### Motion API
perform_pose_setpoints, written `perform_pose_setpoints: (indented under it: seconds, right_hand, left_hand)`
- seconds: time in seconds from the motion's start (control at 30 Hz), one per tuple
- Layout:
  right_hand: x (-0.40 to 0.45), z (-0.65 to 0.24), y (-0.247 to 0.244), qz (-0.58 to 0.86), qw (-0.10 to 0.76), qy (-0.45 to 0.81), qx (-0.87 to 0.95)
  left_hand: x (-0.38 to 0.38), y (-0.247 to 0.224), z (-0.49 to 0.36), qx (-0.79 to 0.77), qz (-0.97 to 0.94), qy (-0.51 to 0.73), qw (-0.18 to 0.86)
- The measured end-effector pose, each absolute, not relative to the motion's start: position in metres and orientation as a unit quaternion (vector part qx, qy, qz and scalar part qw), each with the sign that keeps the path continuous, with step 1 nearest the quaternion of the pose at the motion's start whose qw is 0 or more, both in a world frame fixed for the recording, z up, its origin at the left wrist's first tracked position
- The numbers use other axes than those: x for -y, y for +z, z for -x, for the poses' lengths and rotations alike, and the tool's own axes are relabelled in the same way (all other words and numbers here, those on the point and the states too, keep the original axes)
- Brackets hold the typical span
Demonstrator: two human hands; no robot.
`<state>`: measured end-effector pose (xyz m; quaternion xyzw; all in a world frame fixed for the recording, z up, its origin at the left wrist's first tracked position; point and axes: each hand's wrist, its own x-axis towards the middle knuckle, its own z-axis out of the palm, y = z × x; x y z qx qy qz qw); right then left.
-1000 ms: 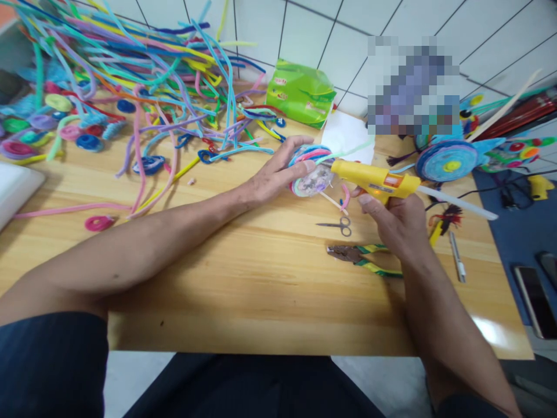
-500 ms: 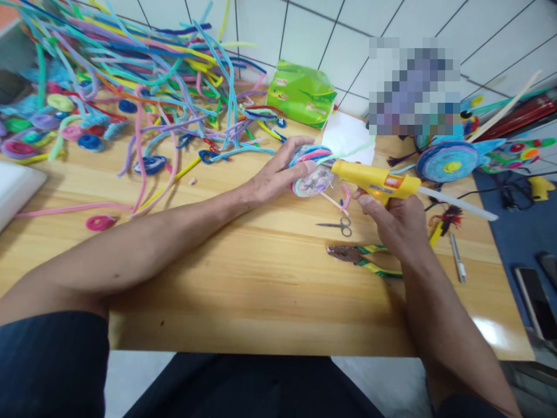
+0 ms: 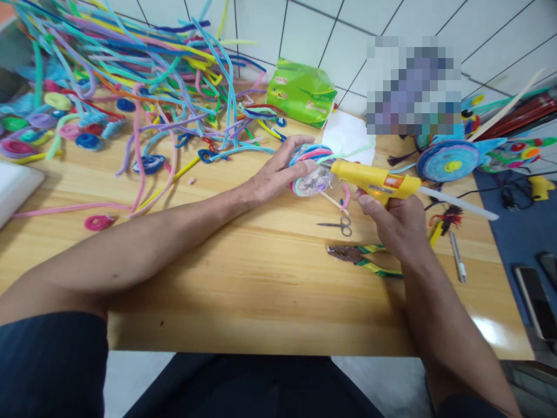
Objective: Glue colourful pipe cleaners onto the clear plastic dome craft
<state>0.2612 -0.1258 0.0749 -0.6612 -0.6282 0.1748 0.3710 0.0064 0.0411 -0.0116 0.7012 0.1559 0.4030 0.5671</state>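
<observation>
My left hand (image 3: 281, 171) is closed round a round craft piece of coiled pipe cleaners (image 3: 311, 181), striped blue, pink and white along its upper rim. Its near side looks whitish and glossy. In my right hand (image 3: 394, 223) is a yellow hot glue gun (image 3: 376, 177), a clear glue stick (image 3: 459, 203) jutting from its back. The gun's nozzle points left and meets the craft piece, though the exact contact is hard to make out. A pale green pipe cleaner (image 3: 354, 153) sticks out rightward from the piece, above the nozzle.
Small scissors (image 3: 339, 225) and green-yellow pliers (image 3: 363, 257) lie below my hands. Loose pipe cleaners (image 3: 174, 69) and small coils heap up at the left. A green packet (image 3: 300, 93) stands against the tiled wall. Finished-looking blue coiled craft (image 3: 448, 162), a pen-like tool (image 3: 458, 258) and phone (image 3: 535, 302) are right.
Both hands, the glue gun and the craft piece hold almost the same position. The view has shifted very slightly.
</observation>
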Motion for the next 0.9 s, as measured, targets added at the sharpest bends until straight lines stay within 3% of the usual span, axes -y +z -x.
perform_pose_setpoints:
  seconds: [0.9]
  right_hand:
    - [0.127, -0.2563, 0.0817, 0.675, 0.35, 0.151, 0.632]
  left_hand:
    - [-0.0397, -0.011, -0.0081, -0.16, -0.703, 0.402, 0.565]
